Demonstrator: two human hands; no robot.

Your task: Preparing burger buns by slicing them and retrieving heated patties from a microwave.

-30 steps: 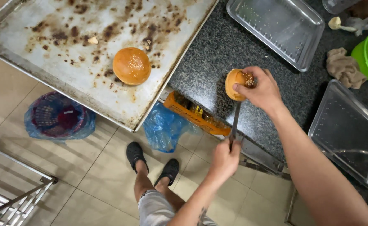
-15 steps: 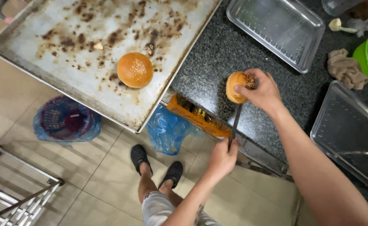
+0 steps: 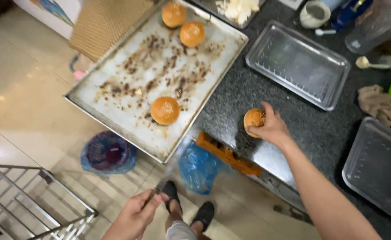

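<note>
Pulled clear of the bun [image 3: 254,119], left hand [image 3: 135,216] grips knife [image 3: 166,172].

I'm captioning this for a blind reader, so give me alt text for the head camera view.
The right hand grips a bun on a dark speckled counter, while the left hand holds a knife out over the floor. Three more buns sit on a stained baking tray.
</note>
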